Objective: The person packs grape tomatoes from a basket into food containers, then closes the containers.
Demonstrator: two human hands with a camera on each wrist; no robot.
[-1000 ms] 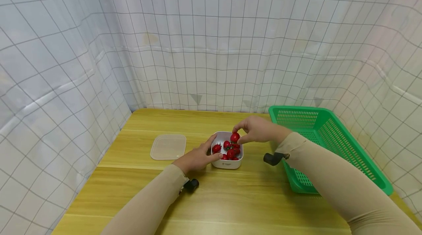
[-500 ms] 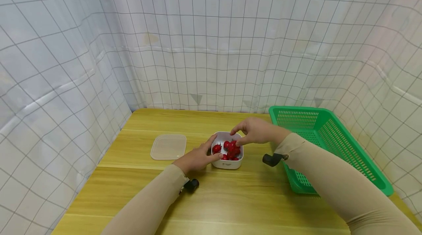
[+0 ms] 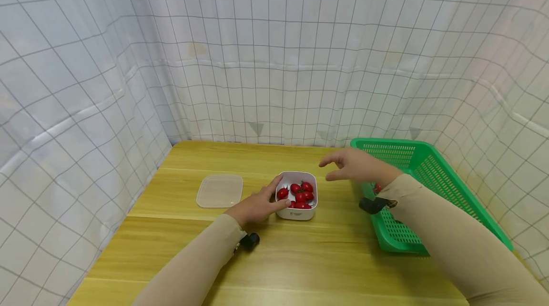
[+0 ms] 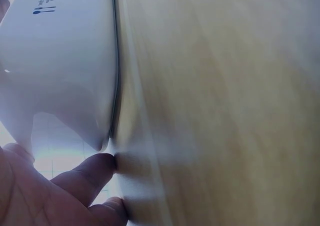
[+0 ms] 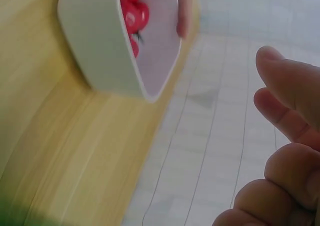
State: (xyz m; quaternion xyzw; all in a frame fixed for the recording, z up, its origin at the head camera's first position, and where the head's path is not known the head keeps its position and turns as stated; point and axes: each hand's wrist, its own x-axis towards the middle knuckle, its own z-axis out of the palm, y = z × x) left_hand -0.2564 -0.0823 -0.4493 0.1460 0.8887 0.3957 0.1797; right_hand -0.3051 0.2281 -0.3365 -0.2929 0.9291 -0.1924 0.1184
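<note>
A small white food container (image 3: 296, 215) stands on the wooden table, with several red cherry tomatoes (image 3: 300, 197) inside. My left hand (image 3: 259, 203) grips its left side, thumb over the near rim and a finger along the back left corner; the left wrist view shows fingertips (image 4: 102, 163) low beside the container wall (image 4: 65, 61). To the container's right, my right hand (image 3: 358, 165) hovers in the air, thumb and forefinger apart with nothing between them. The right wrist view has this hand (image 5: 290, 136) clear of the container.
A green perforated basket (image 3: 463, 194) stands at the right, under the right forearm. Part of a red tomato (image 3: 377, 188) shows in it beside the wrist. Left of the container lies a flat translucent lid (image 3: 219, 191). A white gridded curtain (image 3: 274, 82) closes off the back and sides.
The right hand lowered a cherry tomato into the container and let it go. It has since moved right, towards the basket. The left hand has stayed on the container.
</note>
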